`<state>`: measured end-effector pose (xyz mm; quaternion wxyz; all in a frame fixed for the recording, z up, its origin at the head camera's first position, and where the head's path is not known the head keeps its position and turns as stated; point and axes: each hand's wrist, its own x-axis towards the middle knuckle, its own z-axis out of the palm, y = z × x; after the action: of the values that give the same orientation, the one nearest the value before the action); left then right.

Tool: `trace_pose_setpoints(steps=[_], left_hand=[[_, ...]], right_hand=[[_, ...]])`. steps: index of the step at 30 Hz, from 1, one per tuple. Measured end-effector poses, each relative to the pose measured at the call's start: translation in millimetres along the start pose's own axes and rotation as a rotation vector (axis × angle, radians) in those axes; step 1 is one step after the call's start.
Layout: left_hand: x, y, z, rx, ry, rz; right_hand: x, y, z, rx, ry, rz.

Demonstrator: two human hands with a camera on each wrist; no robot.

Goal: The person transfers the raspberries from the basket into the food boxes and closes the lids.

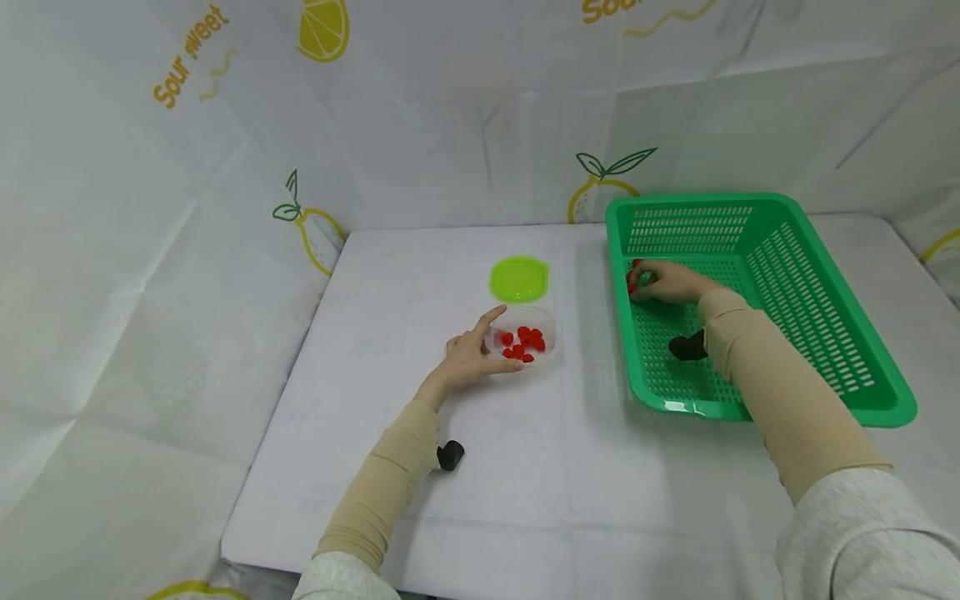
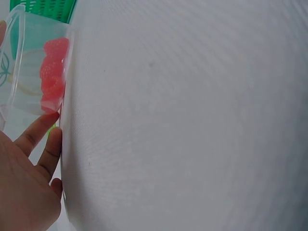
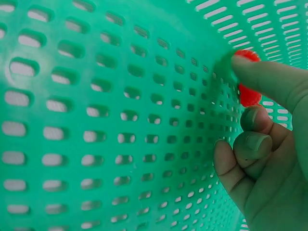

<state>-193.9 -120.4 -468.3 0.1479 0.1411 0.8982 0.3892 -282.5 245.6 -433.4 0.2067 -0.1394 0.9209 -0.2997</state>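
Observation:
A clear plastic container point(image 1: 528, 313) stands on the table with several red toy raspberries point(image 2: 53, 72) in it. My left hand point(image 1: 467, 358) holds it from the left side, thumb at the near edge and index finger at the far edge. Its lower fingers are close to the tabletop in the left wrist view. Inside the green basket point(image 1: 847, 308), my right hand point(image 1: 670, 282) is at the left wall. Thumb and fingers pinch a red raspberry point(image 3: 250, 94), partly hidden by the thumb. More red shows beside these fingertips in the head view.
A bright green lid point(image 1: 519, 279) lies flat just behind the container. The basket's raised rim point(image 1: 697, 408) surrounds the right hand. White cloth point(image 1: 450, 125) with lemon prints hangs behind the white table point(image 1: 510, 492).

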Motion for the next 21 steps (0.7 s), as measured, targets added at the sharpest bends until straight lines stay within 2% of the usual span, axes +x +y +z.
trace_pose_setpoints(steps=[9,16,21], left_hand=[[-0.8,-0.4,0.2,0.005,0.005,0.007],[-1.9,0.5,-0.1,-0.003,0.005,-0.022],[-1.6,1.3,0.1,-0.004,0.003,-0.018]], right_hand=[[-6,-4,-5.0,0.020,-0.030,0.014],[-15,-8,-12.3,0.069,-0.073,0.023],[-24,-14,-19.3,0.091,-0.090,0.016]])
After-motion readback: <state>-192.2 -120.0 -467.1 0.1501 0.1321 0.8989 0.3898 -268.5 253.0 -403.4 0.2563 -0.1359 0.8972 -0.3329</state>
